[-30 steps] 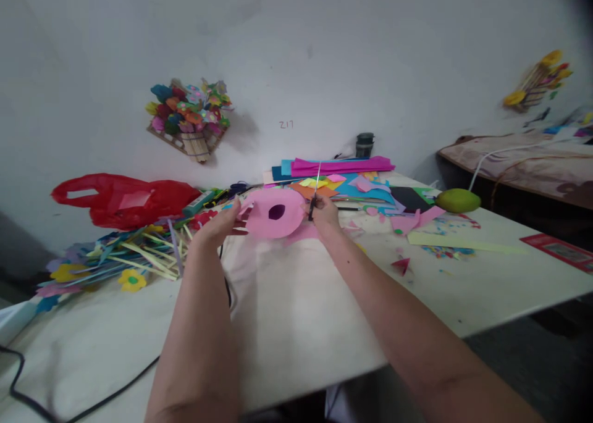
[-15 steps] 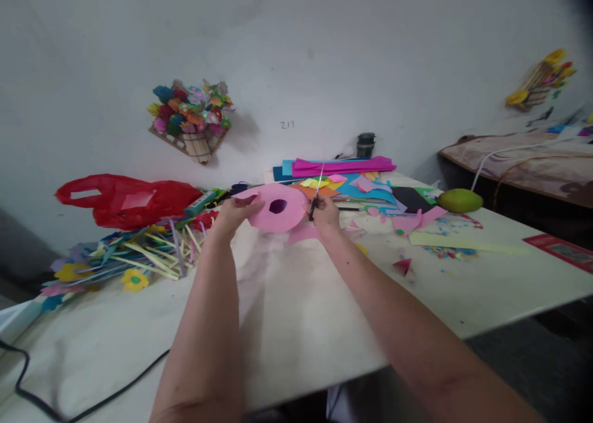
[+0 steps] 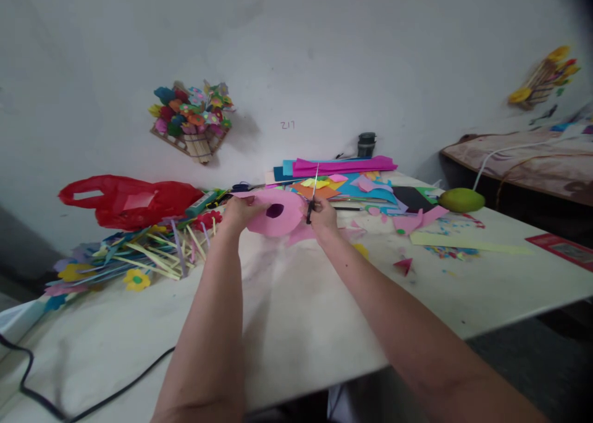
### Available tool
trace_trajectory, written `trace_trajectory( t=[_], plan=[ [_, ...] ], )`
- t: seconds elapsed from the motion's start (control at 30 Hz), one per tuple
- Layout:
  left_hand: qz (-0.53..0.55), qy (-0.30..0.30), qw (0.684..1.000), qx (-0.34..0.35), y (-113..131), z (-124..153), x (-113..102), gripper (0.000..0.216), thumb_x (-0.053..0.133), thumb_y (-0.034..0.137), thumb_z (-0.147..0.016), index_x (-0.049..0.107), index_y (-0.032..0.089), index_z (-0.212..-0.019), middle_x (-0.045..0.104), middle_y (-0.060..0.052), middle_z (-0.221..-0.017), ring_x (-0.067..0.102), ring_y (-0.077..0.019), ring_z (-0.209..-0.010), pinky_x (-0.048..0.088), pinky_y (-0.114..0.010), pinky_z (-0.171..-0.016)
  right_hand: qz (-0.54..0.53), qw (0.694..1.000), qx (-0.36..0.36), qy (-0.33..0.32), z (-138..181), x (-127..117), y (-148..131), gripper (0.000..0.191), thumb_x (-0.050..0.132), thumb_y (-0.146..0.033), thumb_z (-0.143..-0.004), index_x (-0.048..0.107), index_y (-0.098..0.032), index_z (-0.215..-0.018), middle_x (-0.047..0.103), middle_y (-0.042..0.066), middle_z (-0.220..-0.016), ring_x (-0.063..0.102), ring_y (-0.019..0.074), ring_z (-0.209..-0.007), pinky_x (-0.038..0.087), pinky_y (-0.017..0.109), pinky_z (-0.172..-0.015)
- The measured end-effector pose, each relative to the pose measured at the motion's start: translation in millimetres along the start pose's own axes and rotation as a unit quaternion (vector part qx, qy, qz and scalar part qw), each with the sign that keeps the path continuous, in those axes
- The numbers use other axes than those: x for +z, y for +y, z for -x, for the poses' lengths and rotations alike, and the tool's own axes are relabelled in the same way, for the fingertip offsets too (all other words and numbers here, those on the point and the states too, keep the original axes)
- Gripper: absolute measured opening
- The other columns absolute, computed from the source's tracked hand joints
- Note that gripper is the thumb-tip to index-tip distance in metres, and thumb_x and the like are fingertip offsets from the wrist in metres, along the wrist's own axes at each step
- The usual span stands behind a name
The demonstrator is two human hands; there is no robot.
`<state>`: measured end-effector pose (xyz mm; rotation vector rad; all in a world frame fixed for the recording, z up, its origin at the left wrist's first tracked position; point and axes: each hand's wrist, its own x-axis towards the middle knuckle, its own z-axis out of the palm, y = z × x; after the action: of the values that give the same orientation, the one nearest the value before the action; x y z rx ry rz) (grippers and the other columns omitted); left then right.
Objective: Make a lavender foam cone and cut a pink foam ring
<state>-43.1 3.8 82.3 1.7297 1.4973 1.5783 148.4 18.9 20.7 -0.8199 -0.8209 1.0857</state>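
My left hand [image 3: 239, 212] is closed on the left edge of a round pink paper piece [image 3: 278, 213] with a dark hole in its middle, held just above the white table [image 3: 296, 312]. Gripped in my right hand [image 3: 323, 216] is a pair of scissors [image 3: 312, 194], blades pointing up at the paper's right edge. A pink offcut [image 3: 301, 233] lies under the paper.
A stack of coloured paper sheets [image 3: 343, 170] and scraps lies behind the hands. A red plastic bag [image 3: 125, 199] and paper strips with flowers [image 3: 134, 256] are at left. A green fruit [image 3: 461, 199] sits at right. A black cable [image 3: 92, 392] crosses the near left.
My left hand has shifted its hold from the paper's lower left to its left edge, and the paper has turned slightly. The scissors stay at the right edge.
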Motion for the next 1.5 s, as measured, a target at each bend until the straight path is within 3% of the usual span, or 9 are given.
trace_trajectory(
  t=[0.17, 0.27, 0.37, 0.47, 0.77, 0.93, 1.2, 1.5],
  plan=[
    [0.092, -0.025, 0.995, -0.021, 1.1, 3.8, 2.0, 0.04, 0.082, 0.036, -0.048, 0.072, 0.012, -0.077, 0.069, -0.005, -0.072, 0.06, -0.0173, -0.064, 0.047, -0.027, -0.06, 0.043, 0.998, 0.024, -0.029, 7.9, -2.1, -12.1, 0.034, 0.075, -0.019, -0.057, 0.055, -0.019, -0.085, 0.057, -0.007, -0.058, 0.05, 0.0081, -0.043, 0.038, 0.019, -0.038],
    [0.094, 0.025, 0.994, -0.038, -2.5, 0.6, 1.6, 0.041, 0.081, 0.039, -0.052, 0.073, 0.011, -0.08, 0.069, -0.005, -0.07, 0.061, -0.0174, -0.063, 0.048, -0.027, -0.059, 0.063, 0.997, 0.032, -0.044, 10.5, -4.3, -16.0, 0.031, 0.074, -0.02, -0.062, 0.054, -0.019, -0.085, 0.057, -0.006, -0.057, 0.048, 0.0074, -0.04, 0.03, 0.017, -0.033],
    [0.102, 0.119, 0.987, -0.018, -5.5, -4.2, 2.3, 0.04, 0.082, 0.036, -0.05, 0.073, 0.01, -0.079, 0.07, -0.007, -0.075, 0.064, -0.0192, -0.071, 0.051, -0.027, -0.064, 0.079, 0.993, 0.049, -0.075, 11.6, -7.5, -17.5, 0.025, 0.07, -0.02, -0.069, 0.054, -0.019, -0.087, 0.061, -0.004, -0.058, 0.05, 0.0075, -0.038, 0.025, 0.017, -0.031],
    [0.149, 0.166, 0.975, 0.008, -7.3, -7.3, 3.7, 0.041, 0.084, 0.032, -0.049, 0.072, 0.01, -0.082, 0.072, -0.01, -0.084, 0.067, -0.0193, -0.077, 0.054, -0.028, -0.07, 0.101, 0.986, 0.059, -0.118, 13.0, -11.6, -19.1, 0.019, 0.069, -0.025, -0.073, 0.055, -0.018, -0.084, 0.063, -0.002, -0.059, 0.051, 0.007, -0.038, 0.024, 0.016, -0.03],
    [0.258, 0.185, 0.948, -0.004, -1.7, -3.3, -0.1, 0.037, 0.083, 0.025, -0.05, 0.07, 0.011, -0.082, 0.072, -0.009, -0.084, 0.068, -0.0172, -0.077, 0.056, -0.028, -0.076, 0.132, 0.954, 0.061, -0.263, 17.6, -17.0, -18.8, 0.03, 0.063, -0.046, -0.078, 0.056, -0.017, -0.081, 0.064, 0.0, -0.062, 0.053, 0.0069, -0.042, 0.028, 0.014, -0.031],
    [0.259, 0.153, 0.953, -0.025, -2.9, 0.4, -1.7, 0.037, 0.083, 0.026, -0.05, 0.069, 0.012, -0.081, 0.071, -0.006, -0.08, 0.066, -0.016, -0.072, 0.055, -0.028, -0.071, 0.133, 0.95, 0.038, -0.279, 20.1, -15.2, -16.6, 0.038, 0.064, -0.054, -0.074, 0.055, -0.017, -0.075, 0.062, -0.001, -0.061, 0.053, 0.0071, -0.043, 0.028, 0.015, -0.03],
    [0.242, 0.081, 0.967, -0.002, -7.2, 2.9, -2.2, 0.037, 0.082, 0.031, -0.052, 0.069, 0.013, -0.082, 0.07, -0.005, -0.08, 0.064, -0.0162, -0.071, 0.052, -0.028, -0.068, 0.096, 0.953, 0.034, -0.284, 22.5, -15.0, -19.3, 0.042, 0.065, -0.057, -0.071, 0.055, -0.017, -0.07, 0.059, -0.002, -0.058, 0.052, 0.0074, -0.043, 0.03, 0.017, -0.032],
    [0.247, 0.079, 0.966, 0.016, -8.1, 4.2, -1.3, 0.038, 0.083, 0.029, -0.053, 0.067, 0.013, -0.083, 0.068, -0.006, -0.088, 0.064, -0.0162, -0.077, 0.053, -0.031, -0.078, 0.083, 0.956, 0.038, -0.278, 20.6, -15.2, -16.3, 0.042, 0.064, -0.058, -0.073, 0.056, -0.016, -0.073, 0.057, -0.004, -0.056, 0.05, 0.0068, -0.04, 0.028, 0.017, -0.032]
  ],
)
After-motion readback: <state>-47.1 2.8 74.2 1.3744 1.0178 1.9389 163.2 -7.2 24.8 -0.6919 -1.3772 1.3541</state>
